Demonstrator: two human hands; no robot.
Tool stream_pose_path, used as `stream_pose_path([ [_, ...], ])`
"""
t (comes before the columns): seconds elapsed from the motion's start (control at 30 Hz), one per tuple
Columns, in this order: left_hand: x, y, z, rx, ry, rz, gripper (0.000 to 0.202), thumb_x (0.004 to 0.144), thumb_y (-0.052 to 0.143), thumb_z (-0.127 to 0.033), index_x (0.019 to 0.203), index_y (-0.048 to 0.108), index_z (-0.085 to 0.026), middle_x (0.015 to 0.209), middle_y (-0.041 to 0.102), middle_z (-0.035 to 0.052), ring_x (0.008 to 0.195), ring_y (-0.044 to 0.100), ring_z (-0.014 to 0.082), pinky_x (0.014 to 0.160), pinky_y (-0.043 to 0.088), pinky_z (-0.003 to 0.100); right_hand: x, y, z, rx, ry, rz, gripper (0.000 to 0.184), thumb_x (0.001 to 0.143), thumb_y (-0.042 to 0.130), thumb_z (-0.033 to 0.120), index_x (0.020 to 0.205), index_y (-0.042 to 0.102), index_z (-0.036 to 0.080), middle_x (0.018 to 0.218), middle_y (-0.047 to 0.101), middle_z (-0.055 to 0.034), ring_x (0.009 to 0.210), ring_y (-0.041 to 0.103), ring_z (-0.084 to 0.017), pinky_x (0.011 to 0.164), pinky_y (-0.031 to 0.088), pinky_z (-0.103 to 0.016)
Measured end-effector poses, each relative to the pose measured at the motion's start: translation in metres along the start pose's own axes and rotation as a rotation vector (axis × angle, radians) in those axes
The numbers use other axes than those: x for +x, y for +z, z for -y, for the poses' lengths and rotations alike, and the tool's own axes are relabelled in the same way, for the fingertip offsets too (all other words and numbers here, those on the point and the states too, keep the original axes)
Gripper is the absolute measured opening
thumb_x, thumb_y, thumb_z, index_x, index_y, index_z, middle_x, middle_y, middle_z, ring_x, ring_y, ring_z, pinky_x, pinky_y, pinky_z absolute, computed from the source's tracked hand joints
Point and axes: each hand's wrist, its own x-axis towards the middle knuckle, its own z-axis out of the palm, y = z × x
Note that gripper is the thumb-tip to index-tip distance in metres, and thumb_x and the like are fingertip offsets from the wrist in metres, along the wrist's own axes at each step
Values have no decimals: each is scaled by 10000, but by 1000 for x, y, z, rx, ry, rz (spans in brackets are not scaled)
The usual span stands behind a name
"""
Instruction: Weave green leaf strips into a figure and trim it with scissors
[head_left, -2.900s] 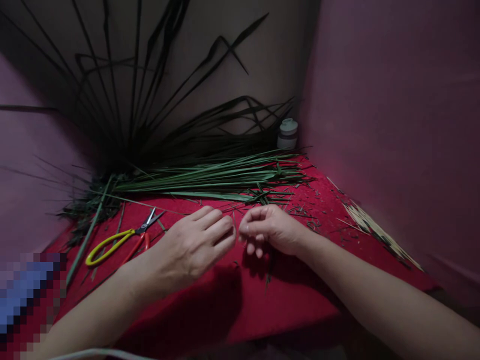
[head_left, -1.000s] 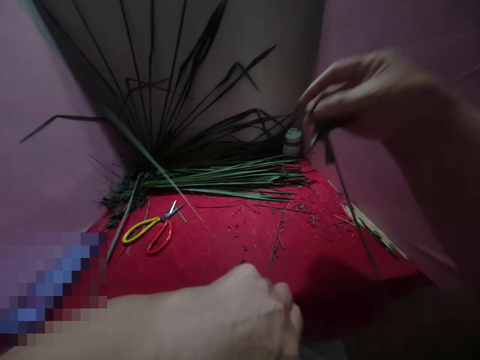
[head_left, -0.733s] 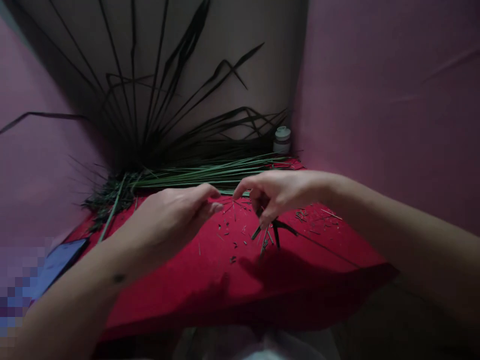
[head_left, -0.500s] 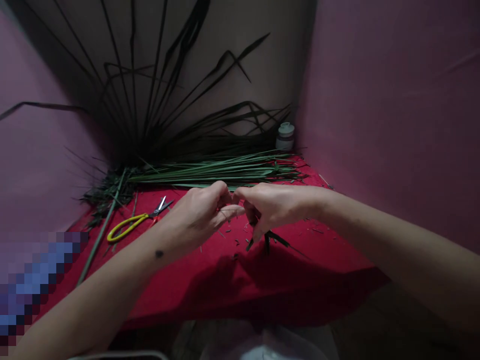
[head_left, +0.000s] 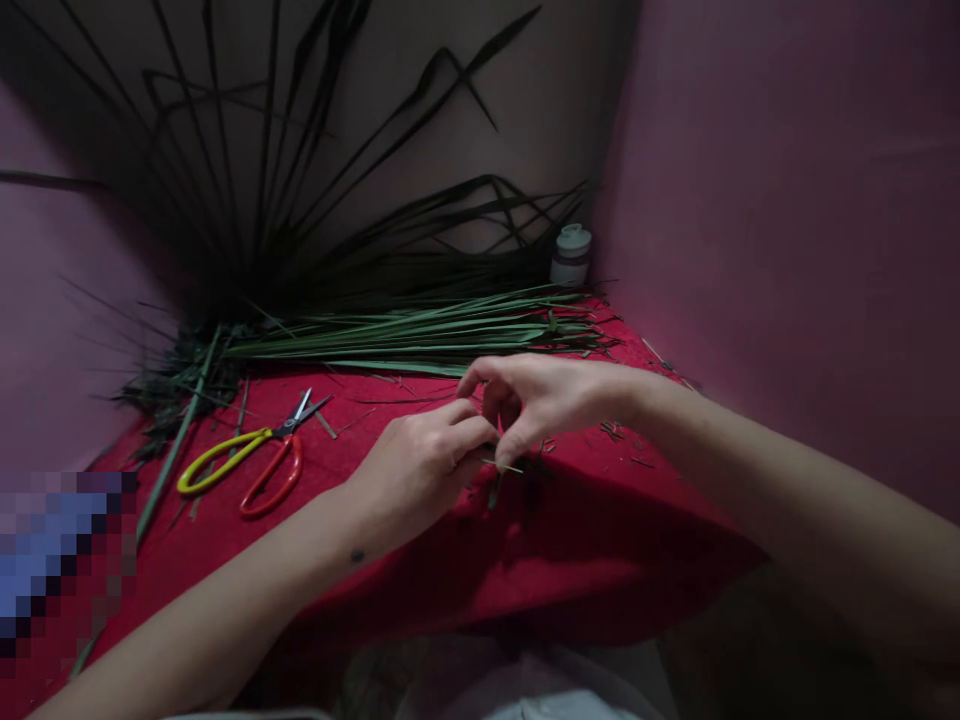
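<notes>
My left hand (head_left: 431,455) is closed, back up, with its fingertips pinched on a narrow green leaf strip (head_left: 514,468) that pokes out to the right. My right hand (head_left: 529,400) meets it from the right. Its index finger is arched and its other fingers are curled, with the thumb against the strip by my left fingertips. Dark leaf ends (head_left: 493,492) hang below the hands; most of the leaf piece is hidden by my fingers. Scissors (head_left: 277,445) with one yellow and one red handle lie partly spread to the left of my left hand.
Long green leaves (head_left: 405,335) lie across the back of the red cloth (head_left: 600,590). Tall dark fronds (head_left: 262,180) lean on the wall behind. A white bottle (head_left: 571,255) stands at the back right corner. Leaf scraps (head_left: 613,430) are scattered about. Pink sheets hang on both sides.
My left hand has turned back-up and moved lower, its fingers now over the leaf piece. My right hand's fingers have arched higher. The view has shifted, showing the red scissor handle fully.
</notes>
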Motion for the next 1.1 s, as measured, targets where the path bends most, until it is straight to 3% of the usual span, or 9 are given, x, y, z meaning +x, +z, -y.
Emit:
stream_pose_path([
  [0.17, -6, -7, 6, 220, -60, -150, 112, 867, 508, -181, 862, 619, -160, 770, 612, 17, 648, 571, 123, 583, 416, 229, -27, -6, 12, -97, 116, -716, 209, 716, 679, 267, 876, 614, 150, 745, 629, -21, 648, 563, -121, 558, 414, -228],
  [0.23, -6, -8, 7, 260, -62, -235, 90, 849, 523, -158, 850, 611, -143, 741, 612, 17, 619, 565, 118, 554, 403, 223, -46, 3, 22, -83, 170, -836, 147, 763, 635, 294, 797, 648, 151, 667, 608, -11, 592, 533, -111, 514, 378, -224],
  [0.33, -5, -6, 7, 258, -66, -346, 77, 843, 533, -153, 836, 605, -125, 671, 589, 3, 545, 522, 99, 501, 372, 210, -63, 29, 20, 148, 265, -639, 239, 783, 620, 369, 692, 659, 151, 574, 577, -2, 529, 503, -103, 482, 358, -227],
  [0.5, -5, 8, 6, 237, -45, -414, 60, 847, 550, -159, 876, 596, -134, 655, 570, -18, 506, 484, 82, 485, 368, 193, -40, 65, -16, 839, 229, -704, 365, 716, 702, 406, 999, 645, 183, 899, 679, -54, 753, 612, -139, 690, 461, -268],
  [0.57, -5, 16, 6, 252, -16, -385, 64, 849, 544, -153, 890, 589, -131, 702, 592, 2, 560, 528, 92, 514, 392, 193, -24, 68, -23, 1084, 148, -603, 270, 687, 722, 361, 848, 662, 152, 809, 669, -47, 695, 604, -128, 678, 461, -274],
  [0.7, -7, 24, 8, 275, -24, -303, 94, 859, 502, -133, 896, 587, -120, 777, 614, 47, 655, 580, 132, 538, 406, 217, 1, 65, -22, 1096, 67, -629, 85, 611, 704, 161, 661, 645, 125, 593, 591, 12, 551, 529, -85, 590, 410, -237],
  [0.83, -7, 13, 14, 118, -113, -193, 205, 800, 475, -63, 958, 594, -117, 839, 616, 57, 688, 573, 136, 582, 415, 225, 11, 61, -21, 1087, 98, -682, 138, 560, 659, 95, 676, 613, 155, 577, 595, 34, 502, 516, -87, 535, 397, -232],
  [1.0, 0, -7, 19, -206, -453, -230, 176, 839, 508, -233, 906, 634, -129, 771, 648, 37, 684, 571, 139, 625, 431, 235, 16, 59, -24, 1043, 135, -661, 156, 564, 659, 100, 676, 578, 173, 574, 593, 42, 480, 513, -85, 493, 383, -218],
  [1.1, 7, -9, 19, -478, -570, -203, 231, 799, 593, -349, 866, 651, -135, 774, 672, 29, 704, 585, 141, 644, 448, 231, 18, 65, -26, 957, 147, -664, 105, 621, 650, 127, 704, 601, 169, 601, 596, 38, 498, 520, -70, 499, 379, -200],
])
